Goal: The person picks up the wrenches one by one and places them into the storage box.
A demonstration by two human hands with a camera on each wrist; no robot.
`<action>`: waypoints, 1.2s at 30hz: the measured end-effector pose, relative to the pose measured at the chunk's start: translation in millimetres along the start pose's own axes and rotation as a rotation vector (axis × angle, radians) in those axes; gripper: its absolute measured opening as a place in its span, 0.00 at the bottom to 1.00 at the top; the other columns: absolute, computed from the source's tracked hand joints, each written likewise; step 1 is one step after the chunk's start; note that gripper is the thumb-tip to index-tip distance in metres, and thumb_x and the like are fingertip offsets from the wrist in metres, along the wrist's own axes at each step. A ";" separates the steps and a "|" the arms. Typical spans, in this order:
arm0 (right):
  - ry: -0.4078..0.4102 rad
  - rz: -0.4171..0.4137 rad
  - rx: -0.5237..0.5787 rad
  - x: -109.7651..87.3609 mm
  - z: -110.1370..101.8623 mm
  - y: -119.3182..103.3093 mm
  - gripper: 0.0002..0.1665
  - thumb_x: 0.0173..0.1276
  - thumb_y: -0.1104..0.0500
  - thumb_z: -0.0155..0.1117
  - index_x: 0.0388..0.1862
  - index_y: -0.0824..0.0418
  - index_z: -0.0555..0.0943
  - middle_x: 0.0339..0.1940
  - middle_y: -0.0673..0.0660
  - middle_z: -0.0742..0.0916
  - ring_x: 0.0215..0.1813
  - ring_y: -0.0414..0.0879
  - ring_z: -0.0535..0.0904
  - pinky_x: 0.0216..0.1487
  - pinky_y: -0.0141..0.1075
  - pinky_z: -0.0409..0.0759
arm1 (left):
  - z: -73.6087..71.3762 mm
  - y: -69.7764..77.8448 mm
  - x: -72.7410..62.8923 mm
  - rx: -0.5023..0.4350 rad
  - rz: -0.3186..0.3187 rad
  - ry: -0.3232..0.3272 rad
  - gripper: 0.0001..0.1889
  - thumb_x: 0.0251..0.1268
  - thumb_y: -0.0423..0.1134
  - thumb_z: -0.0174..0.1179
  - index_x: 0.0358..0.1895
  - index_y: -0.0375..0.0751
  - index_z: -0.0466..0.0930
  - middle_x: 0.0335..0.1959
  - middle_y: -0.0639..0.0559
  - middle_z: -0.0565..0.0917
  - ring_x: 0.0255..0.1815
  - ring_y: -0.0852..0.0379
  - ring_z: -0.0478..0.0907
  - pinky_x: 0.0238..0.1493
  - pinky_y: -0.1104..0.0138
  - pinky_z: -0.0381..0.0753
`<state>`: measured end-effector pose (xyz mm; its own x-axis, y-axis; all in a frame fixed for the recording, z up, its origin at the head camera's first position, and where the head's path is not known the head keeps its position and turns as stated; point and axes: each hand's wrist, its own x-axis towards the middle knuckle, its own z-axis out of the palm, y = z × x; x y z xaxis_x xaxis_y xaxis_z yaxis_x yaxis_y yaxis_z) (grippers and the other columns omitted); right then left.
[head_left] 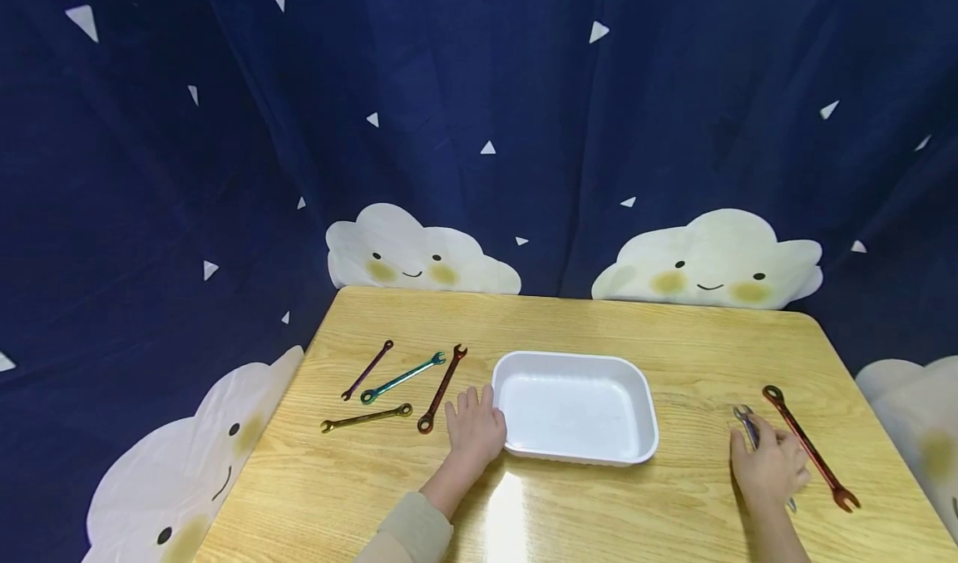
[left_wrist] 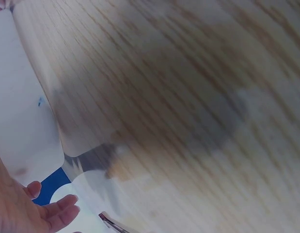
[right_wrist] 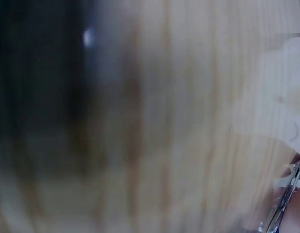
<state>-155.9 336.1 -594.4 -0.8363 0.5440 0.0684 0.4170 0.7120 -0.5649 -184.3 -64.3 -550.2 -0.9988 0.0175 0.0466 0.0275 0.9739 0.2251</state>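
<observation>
My left hand (head_left: 476,430) rests at the left side of a white rectangular tray (head_left: 572,413), its fingers extended along the rim. In the left wrist view, that hand (left_wrist: 40,208) shows relaxed fingers beside the tray's pale wall (left_wrist: 23,97). Toward the right of the table, my right hand (head_left: 771,463) grips a silver combination wrench (head_left: 751,430); its open-jawed end sticks out past the fingers and its middle is hidden under the hand. The right wrist view catches the shiny wrench (right_wrist: 285,201) against the fingers at the lower right edge.
A long red wrench (head_left: 812,448) lies just right of my right hand. Left of the tray lie a dark red wrench (head_left: 442,388), a teal wrench (head_left: 404,378), a purple wrench (head_left: 367,371) and a gold wrench (head_left: 367,419). A navy curtain (head_left: 546,89) hangs behind the wooden table (head_left: 584,513).
</observation>
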 end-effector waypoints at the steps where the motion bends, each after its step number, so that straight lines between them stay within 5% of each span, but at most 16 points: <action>1: -0.003 0.003 -0.005 -0.1 0.0 0.0 0.26 0.68 0.51 0.49 0.61 0.64 0.65 0.55 0.75 0.62 0.57 0.72 0.55 0.47 0.62 0.51 | -0.2 0.1 -0.1 0.001 0.000 -0.001 0.15 0.64 0.44 0.42 0.50 0.42 0.66 0.45 0.42 0.70 0.48 0.44 0.65 0.52 0.45 0.59; 36: 0.009 0.097 0.000 2.7 2.7 -2.3 0.23 0.71 0.54 0.44 0.60 0.65 0.65 0.55 0.75 0.64 0.54 0.73 0.57 0.49 0.62 0.51 | 1.1 -1.6 -1.6 0.005 0.007 0.027 0.14 0.63 0.43 0.42 0.47 0.41 0.66 0.42 0.42 0.70 0.46 0.44 0.65 0.50 0.46 0.60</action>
<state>-160.0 334.8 -595.1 -0.7885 0.6147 0.0210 0.4960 0.6557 -0.5692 -182.7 -65.6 -551.7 -0.9970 0.0182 0.0746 0.0342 0.9750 0.2197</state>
